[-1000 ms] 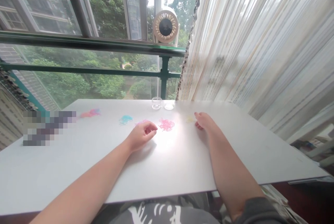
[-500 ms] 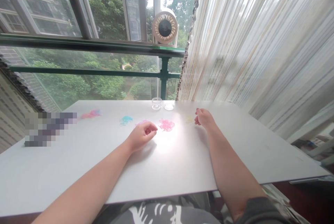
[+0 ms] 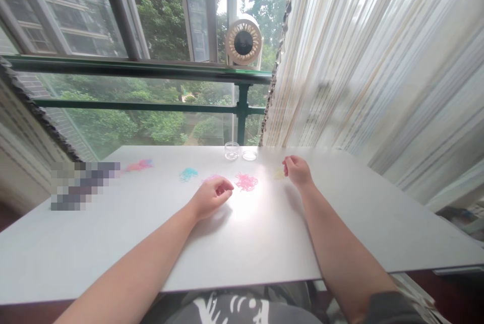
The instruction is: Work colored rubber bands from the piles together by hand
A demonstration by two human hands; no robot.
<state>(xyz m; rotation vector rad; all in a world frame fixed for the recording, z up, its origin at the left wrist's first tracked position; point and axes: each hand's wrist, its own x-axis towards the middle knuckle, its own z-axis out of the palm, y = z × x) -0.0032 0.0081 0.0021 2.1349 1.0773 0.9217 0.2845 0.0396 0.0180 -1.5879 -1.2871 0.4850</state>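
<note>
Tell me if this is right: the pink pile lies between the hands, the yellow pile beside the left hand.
Not quite: the head view shows the yellow pile beside the right hand, not the left hand. The pink pile does lie between the hands.

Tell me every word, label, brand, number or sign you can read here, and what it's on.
No readable text.
Dark shirt: white print, no words I can make out.
Round fan-like device: any mark is too small to read.
Clear containers: no lettering visible.
</note>
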